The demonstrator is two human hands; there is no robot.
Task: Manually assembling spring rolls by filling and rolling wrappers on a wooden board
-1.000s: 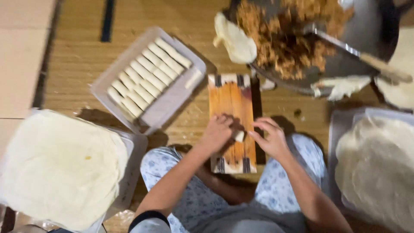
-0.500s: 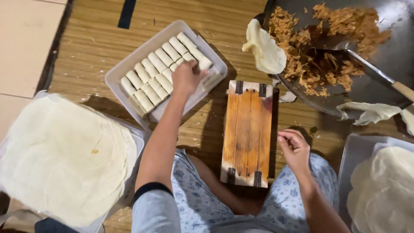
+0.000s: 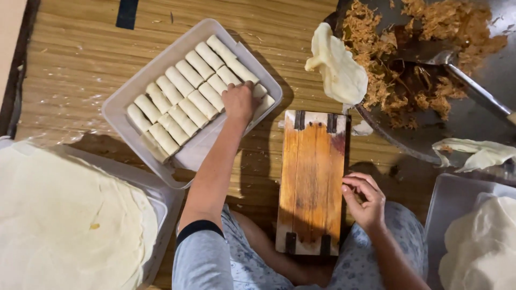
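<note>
Warm dim indoor light falling from above; left arm (image 3: pixel 215 166) casting soft shadow rightward over wooden board (image 3: pixel 312 182). Frame staying mostly sharp; corners darkening, pale wrappers (image 3: pixel 59 220) glaring slightly.

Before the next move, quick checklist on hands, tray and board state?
1. Left hand down on the rolls at the near end of the tray: ok.
2. Whether that hand grips a roll or only presses on it: cannot tell, the fingers are hidden.
3. Rolls lie packed in two neat rows, space left along the tray's near side: ok.
4. Wooden board bare, no wrapper or filling on it: ok.
5. Right hand at the board's right edge, fingers curled, holding nothing visible: ok.
6. Filling in the pan with a spoon resting in it; wrapper stack at the left: ok.
</note>
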